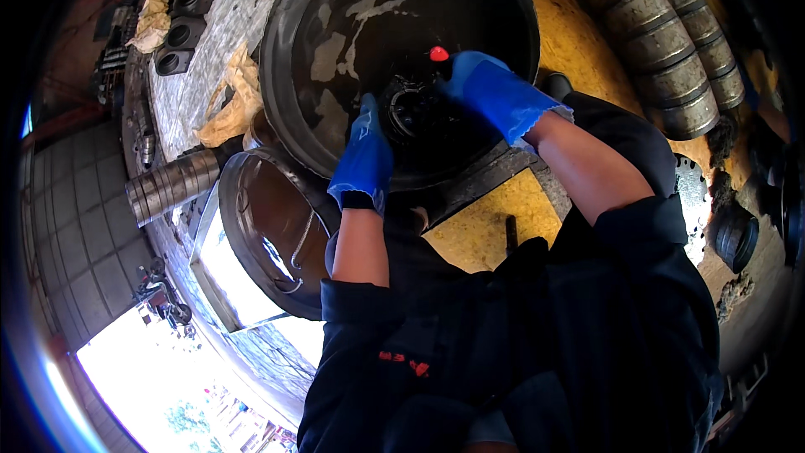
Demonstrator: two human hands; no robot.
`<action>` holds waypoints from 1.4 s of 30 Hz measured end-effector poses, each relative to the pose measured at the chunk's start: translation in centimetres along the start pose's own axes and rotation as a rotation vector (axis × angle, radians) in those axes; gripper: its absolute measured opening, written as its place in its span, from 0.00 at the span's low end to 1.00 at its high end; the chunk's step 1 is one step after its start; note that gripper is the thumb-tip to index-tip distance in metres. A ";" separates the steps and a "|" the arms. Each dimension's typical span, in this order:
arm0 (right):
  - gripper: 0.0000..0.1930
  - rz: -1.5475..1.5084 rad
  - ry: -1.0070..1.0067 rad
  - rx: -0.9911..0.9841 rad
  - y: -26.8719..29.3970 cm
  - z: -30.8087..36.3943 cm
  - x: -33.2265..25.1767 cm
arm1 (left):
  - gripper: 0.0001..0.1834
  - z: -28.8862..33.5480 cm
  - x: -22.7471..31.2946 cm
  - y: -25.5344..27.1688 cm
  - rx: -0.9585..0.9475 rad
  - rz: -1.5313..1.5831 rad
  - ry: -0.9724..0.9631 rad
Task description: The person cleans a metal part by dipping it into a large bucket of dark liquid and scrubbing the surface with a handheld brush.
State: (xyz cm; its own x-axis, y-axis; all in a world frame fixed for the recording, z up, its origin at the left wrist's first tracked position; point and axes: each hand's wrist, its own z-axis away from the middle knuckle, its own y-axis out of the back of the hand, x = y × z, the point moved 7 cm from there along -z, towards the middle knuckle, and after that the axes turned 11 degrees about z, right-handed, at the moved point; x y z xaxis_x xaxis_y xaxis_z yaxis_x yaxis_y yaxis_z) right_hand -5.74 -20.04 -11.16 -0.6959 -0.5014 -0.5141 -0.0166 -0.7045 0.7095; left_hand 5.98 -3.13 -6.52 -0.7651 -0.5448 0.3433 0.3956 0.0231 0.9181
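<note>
A dark, wet round metal part with a ring-shaped opening sits in a large round basin of dark liquid. My left hand, in a blue rubber glove, presses against the part's left side, its fingers along the edge. On the other side my right hand, also blue-gloved, is closed at the part's upper right. A red-ended tool sticks out beyond its fingers; the rest of the tool is hidden by the glove and the dark liquid. Pale patches of foam float at the basin's far left.
A brown-lined drum with a wire handle stands left of the basin. Stacked ribbed metal cylinders lie at the far right, another ribbed cylinder at left. Yellowish cloth and several block-shaped bearing housings lie beyond. Toothed disc at right.
</note>
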 end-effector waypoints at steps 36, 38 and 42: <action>0.17 -1.071 -0.054 0.098 3.1 2.1 -4.6 | 0.26 -0.9 -3.5 -1.8 0.201 1.413 0.553; 0.19 -0.960 -0.041 0.148 0.7 -0.1 -5.1 | 0.26 -0.6 -3.4 -2.1 0.214 1.454 0.584; 0.18 -0.700 0.113 0.008 0.1 2.1 -7.6 | 0.26 0.3 -5.5 -0.6 0.320 1.529 0.637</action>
State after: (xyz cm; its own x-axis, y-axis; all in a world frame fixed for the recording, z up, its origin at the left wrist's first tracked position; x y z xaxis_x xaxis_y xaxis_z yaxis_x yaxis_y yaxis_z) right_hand -1.96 -15.25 -6.20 -0.4409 0.0189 -0.8973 -0.4385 -0.8769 0.1970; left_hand 9.83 0.10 -8.88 0.5389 -0.0893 0.8376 0.3547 0.9260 -0.1295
